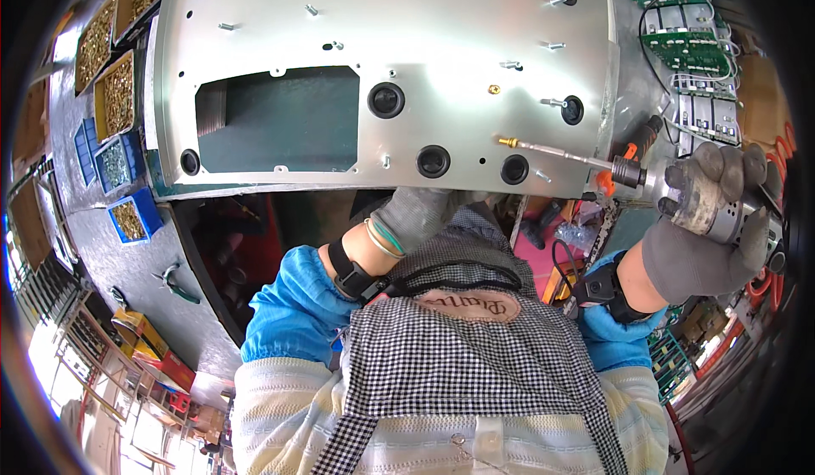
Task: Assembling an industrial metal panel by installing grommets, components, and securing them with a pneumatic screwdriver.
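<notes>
My right hand (722, 191), in a grey glove, is wrapped round a power screwdriver (654, 178) at the right. Its long bit (556, 151) points left over a large metal panel (280, 42), with a small brass fastener (508, 142) at the tip. Another brass piece (494, 89) sits on the panel a little farther off. Also gloved in grey, my left hand (416, 218) is at the panel's near edge, its fingers hidden below that edge. Several threaded studs (311, 10) stick up from the panel, among black round grommets (386, 100) and a rectangular cutout (280, 118).
At the left stand bins of brass parts (115, 97) and blue bins (136, 219) of small hardware. Pliers (177, 285) lie on the bench nearby. Green circuit boards (692, 50) with cables line the far right, beside an orange-and-black tool (641, 144).
</notes>
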{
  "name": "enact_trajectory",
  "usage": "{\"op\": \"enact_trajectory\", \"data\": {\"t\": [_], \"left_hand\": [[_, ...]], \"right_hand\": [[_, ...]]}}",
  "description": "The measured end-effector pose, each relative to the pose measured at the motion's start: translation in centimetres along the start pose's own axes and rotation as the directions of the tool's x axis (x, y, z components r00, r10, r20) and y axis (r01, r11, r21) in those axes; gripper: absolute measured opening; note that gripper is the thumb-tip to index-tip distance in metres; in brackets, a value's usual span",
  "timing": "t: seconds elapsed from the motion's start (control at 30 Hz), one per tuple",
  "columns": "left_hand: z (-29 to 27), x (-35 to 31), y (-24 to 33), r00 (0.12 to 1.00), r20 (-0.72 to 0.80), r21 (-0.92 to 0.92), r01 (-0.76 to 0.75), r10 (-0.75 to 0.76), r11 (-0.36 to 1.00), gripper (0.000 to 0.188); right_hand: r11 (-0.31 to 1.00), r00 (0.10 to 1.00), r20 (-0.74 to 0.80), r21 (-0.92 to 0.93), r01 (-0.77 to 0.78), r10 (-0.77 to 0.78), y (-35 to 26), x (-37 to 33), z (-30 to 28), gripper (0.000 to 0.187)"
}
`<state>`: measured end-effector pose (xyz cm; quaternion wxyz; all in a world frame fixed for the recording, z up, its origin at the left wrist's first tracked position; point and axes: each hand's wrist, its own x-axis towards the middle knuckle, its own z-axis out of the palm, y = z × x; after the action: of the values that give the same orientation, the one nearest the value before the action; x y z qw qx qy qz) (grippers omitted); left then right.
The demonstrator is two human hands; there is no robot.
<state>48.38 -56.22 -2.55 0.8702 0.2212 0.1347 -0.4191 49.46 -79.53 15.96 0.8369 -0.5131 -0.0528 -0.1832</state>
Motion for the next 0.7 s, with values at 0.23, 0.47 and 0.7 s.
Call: {"op": "enact_trajectory", "data": {"t": [0.23, 0.47, 0.7], "left_hand": [[0.1, -0.3, 0.2, 1.000, 0.002, -0.028, 0.021, -0.021, 0.999, 0.026], [-0.3, -0.3, 0.1, 1.000, -0.005, -0.023, 0.006, -0.007, 1.000, 0.024], [-0.6, -0.2, -0.2, 0.998, -0.050, 0.121, -0.037, 0.043, 0.992, 0.018]], "right_hand": [[0.994, 0.969, 0.222, -0.034, -0.103, 0.109, 0.8, 0.2, 1.7, 0.043], [0.995, 0.967, 0.236, -0.042, -0.086, 0.093, 1.2, 0.6, 3.7, 0.046], [0.979, 0.968, 0.228, -0.193, -0.063, 0.108, 1.3, 1.2, 5.5, 0.046]]}}
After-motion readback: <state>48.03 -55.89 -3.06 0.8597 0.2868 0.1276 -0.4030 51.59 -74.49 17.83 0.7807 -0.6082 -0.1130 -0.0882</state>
